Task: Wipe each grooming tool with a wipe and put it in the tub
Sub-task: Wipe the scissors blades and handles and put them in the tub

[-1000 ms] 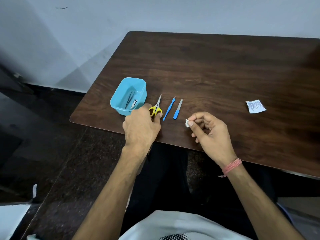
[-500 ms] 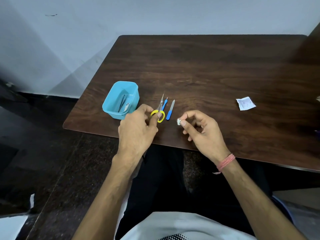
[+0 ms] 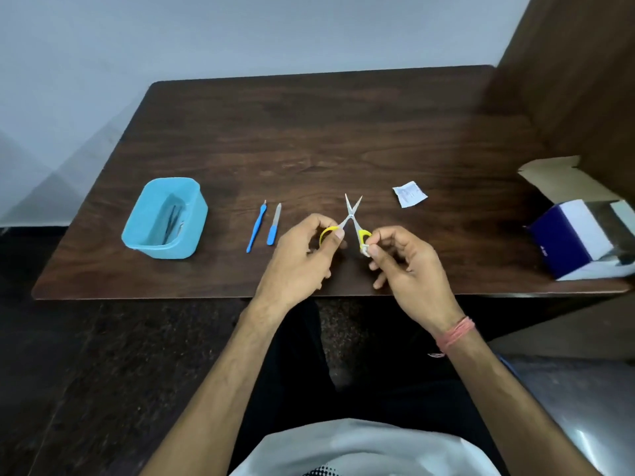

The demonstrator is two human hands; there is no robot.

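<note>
Small yellow-handled scissors (image 3: 351, 214) are held above the table's front part with their blades spread apart. My left hand (image 3: 302, 259) pinches the left handle loop. My right hand (image 3: 405, 266) pinches the right handle together with a small white wipe (image 3: 366, 249). Left of my hands lie a thin blue tool (image 3: 256, 226) and a blue-handled nail file (image 3: 274, 224), side by side on the wood. The blue tub (image 3: 165, 219) stands further left with dark metal tools inside it.
A torn white wipe packet (image 3: 409, 194) lies on the dark wooden table (image 3: 309, 132) beyond my right hand. An open blue and white box (image 3: 580, 235) sits at the table's right edge. A brown panel rises at the far right.
My left hand lifted the scissors off the table and carried them right. My right hand with the wipe took the other handle, and the blades are spread. The view shifted right.
</note>
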